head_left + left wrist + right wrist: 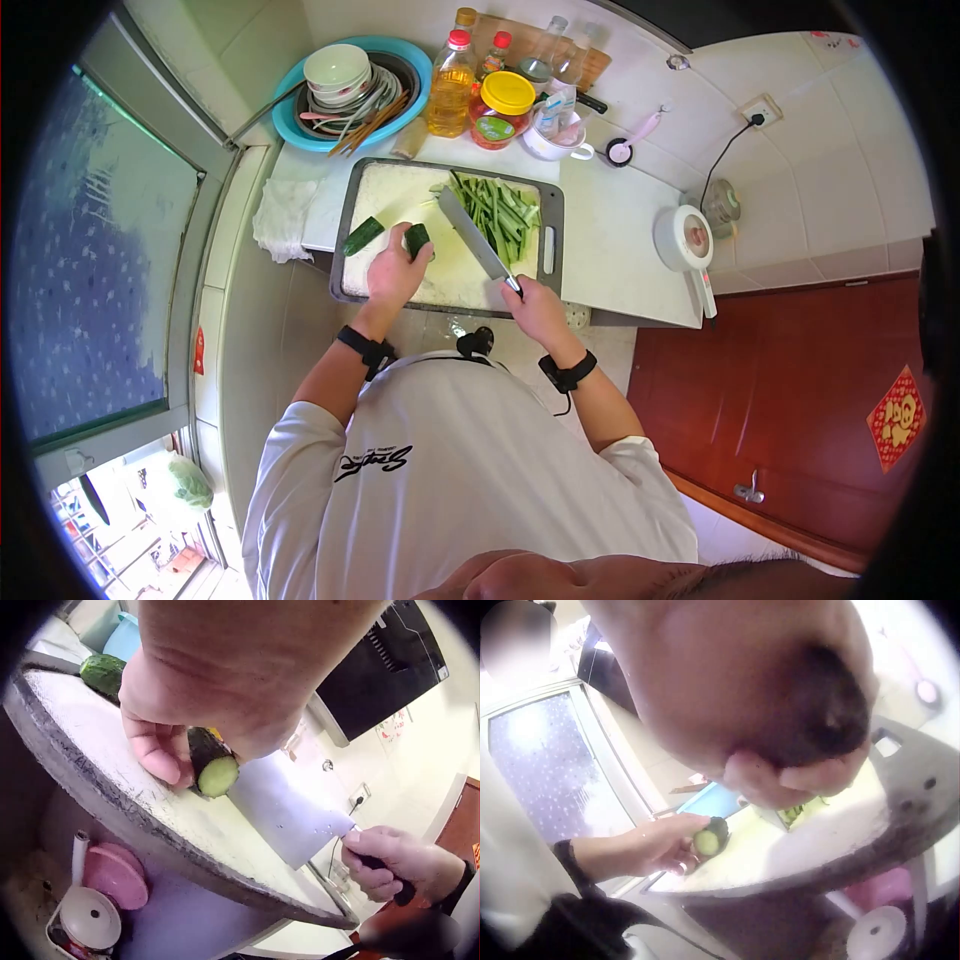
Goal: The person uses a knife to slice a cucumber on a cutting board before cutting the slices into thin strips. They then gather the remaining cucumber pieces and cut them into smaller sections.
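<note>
My left hand (pixel 393 277) holds a short cucumber piece (pixel 417 241) on the cutting board (pixel 455 288), its pale cut end facing out in the left wrist view. The fingers and thumb lie along its dark green sides. In my right hand (pixel 541 315) is the black handle of a cleaver (pixel 472 232); its broad blade slants over the board, between the held piece and a pile of cucumber strips (pixel 515 222). Another cucumber piece (pixel 363 236) lies left of my left hand. In the right wrist view, my right hand (pixel 757 697) hides most of the cleaver.
Behind the board stand a blue basin (pixel 290 125) of bowls, an oil bottle (pixel 452 90), a yellow-lidded jar (pixel 498 110) and a white cup (pixel 553 142). A white lidded pot (pixel 683 240) sits on the counter at right. A white cloth (pixel 285 220) hangs at the left edge.
</note>
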Available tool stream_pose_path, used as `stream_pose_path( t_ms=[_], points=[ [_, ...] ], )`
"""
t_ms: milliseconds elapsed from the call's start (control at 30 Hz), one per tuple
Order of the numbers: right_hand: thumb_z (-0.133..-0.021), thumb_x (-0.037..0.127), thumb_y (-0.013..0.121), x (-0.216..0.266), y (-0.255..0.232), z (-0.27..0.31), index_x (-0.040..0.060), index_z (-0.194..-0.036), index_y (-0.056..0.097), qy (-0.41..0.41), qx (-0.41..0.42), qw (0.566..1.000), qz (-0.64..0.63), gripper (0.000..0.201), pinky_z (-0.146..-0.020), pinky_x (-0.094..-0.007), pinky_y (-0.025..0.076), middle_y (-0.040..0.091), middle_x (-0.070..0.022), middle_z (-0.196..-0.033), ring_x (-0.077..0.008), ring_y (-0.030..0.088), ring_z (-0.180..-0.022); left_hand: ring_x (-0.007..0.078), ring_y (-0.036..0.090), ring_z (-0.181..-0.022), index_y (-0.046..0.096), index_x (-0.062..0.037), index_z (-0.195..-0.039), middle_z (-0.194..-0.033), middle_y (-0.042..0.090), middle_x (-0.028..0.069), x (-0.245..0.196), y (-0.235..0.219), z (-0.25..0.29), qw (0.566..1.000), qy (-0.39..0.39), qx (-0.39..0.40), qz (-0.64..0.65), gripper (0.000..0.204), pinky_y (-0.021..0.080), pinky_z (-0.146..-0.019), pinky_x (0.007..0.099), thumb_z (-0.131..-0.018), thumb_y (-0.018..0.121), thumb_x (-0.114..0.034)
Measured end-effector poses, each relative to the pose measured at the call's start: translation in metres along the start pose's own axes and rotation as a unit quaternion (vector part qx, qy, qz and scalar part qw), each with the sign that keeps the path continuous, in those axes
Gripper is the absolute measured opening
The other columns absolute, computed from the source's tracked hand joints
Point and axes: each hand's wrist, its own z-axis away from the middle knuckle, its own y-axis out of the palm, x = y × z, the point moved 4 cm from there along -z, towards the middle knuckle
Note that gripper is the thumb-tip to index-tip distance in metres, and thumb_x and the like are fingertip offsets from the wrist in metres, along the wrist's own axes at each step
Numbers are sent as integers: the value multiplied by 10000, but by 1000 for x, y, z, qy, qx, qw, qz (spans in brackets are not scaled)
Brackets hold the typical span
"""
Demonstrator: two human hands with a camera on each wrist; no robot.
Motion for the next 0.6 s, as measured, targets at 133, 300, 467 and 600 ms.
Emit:
stream_pose_path(
  t_ms=[133, 300, 467, 600],
  points=[
    [-943, 391, 558, 3, 2, 3, 3, -853, 613, 8, 58, 997, -48, 402, -606, -450, 464, 613, -219, -704, -387, 609, -655, 332, 657, -638, 464, -152, -1304, -618, 636, 82, 9, 3, -4, 999, 12, -42, 9, 555, 507, -606, 449, -845, 656, -398],
    [-954, 389, 575, 4, 11, 15, -14, -819, 589, 40, 86, 977, -191, 426, -547, -362, 414, 534, -129, -619, -229, 501, -554, 331, 652, -693, 517, -194, -1326, -767, 651, 128, -19, -53, -42, 963, 212, -126, -111, 495, 532, -624, 451, -860, 647, -296],
    [-952, 382, 583, 8, 11, 18, -15, -811, 584, 38, 87, 975, -199, 421, -545, -357, 411, 543, -118, -626, -216, 502, -560, 324, 662, -838, 491, -232, -1376, -879, 673, 128, 1, -70, -91, 944, 156, -46, -287, 485, 542, -726, 444, -906, 596, -290],
    [-951, 386, 584, 4, 12, 22, -13, -813, 583, 37, 82, 978, -190, 422, -549, -361, 412, 549, -124, -633, -216, 523, -574, 319, 662, -858, 548, -172, -1283, -921, 660, 113, 16, -78, -62, 949, 171, -92, -248, 442, 542, -736, 436, -869, 633, -300]
  ],
)
